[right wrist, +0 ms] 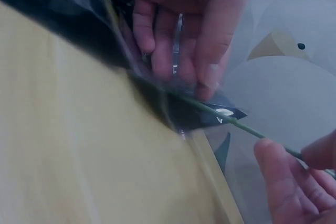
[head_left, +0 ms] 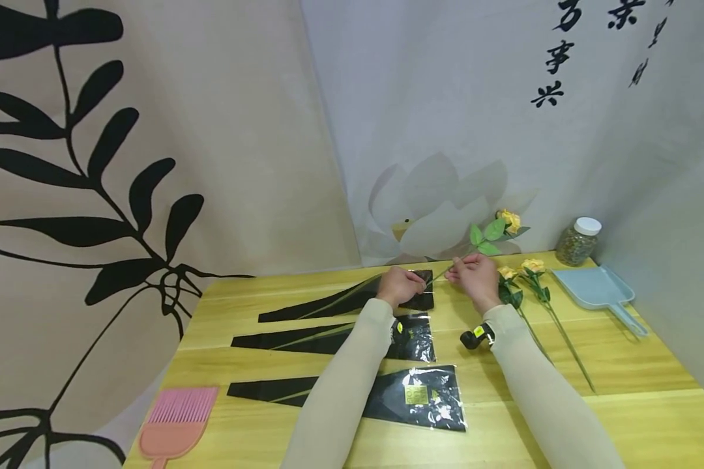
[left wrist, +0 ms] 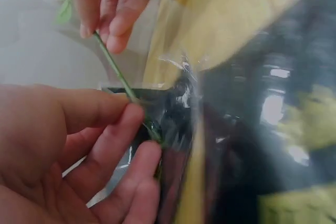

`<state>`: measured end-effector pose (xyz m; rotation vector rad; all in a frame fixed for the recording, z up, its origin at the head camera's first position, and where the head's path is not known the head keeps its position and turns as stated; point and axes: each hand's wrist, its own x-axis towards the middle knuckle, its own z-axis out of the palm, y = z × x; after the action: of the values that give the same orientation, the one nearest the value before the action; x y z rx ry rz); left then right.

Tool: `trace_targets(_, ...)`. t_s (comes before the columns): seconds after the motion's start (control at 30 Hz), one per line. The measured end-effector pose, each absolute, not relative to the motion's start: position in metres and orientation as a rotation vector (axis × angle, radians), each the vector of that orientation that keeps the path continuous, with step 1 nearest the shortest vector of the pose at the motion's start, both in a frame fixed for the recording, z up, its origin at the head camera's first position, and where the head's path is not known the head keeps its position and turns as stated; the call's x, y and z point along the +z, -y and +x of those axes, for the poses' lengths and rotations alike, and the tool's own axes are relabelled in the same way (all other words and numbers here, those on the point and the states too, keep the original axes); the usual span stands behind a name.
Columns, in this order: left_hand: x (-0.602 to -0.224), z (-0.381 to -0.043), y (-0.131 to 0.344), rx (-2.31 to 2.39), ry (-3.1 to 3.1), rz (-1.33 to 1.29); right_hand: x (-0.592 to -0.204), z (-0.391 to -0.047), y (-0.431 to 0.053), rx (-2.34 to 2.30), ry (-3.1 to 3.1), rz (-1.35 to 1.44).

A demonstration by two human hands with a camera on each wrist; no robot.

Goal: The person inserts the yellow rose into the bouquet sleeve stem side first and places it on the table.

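Observation:
In the head view my right hand (head_left: pixel 474 277) pinches the green stem of a yellow rose (head_left: pixel 509 221), whose bloom and leaves stick up past the table's back edge. My left hand (head_left: pixel 400 286) is at the wide end of the farthest black flower sleeve (head_left: pixel 305 310). Its thumb and fingers pinch the sleeve's clear film edge, with the stem (left wrist: pixel 113 62) passing right at the fingertips in the left wrist view. The stem's lower part runs into the sleeve mouth. Seen from the right wrist, the stem (right wrist: pixel 257 134) slants from the right fingers to the sleeve.
Two more black sleeves (head_left: pixel 311 340) lie nearer on the wooden table. Two yellow roses (head_left: pixel 532 266) lie right of my right hand. Beyond them are a light blue dustpan (head_left: pixel 592 286) and a white-lidded jar (head_left: pixel 576 245). A pink brush (head_left: pixel 176 433) lies front left.

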<state>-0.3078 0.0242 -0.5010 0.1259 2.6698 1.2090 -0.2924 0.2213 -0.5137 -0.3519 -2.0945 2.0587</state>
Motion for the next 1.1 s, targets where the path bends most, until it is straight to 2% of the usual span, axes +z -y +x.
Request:
trace_targets(0.43,-0.499,-0.307,-0.027,1.334,-2.642,0.051,-0.508,-0.293,-0.219,2.080,2.076,-0.326)
trace_targets(0.87,-0.501,-0.308,-0.034,1.597,-2.509,-0.020,-0.520,-0.293,-0.206,2.195,1.998,-0.338)
trace_targets(1.1,-0.502,-0.311,-0.032,1.673,-2.498,0.026,-0.522,-0.295,-0.199,2.249,1.997,-0.400)
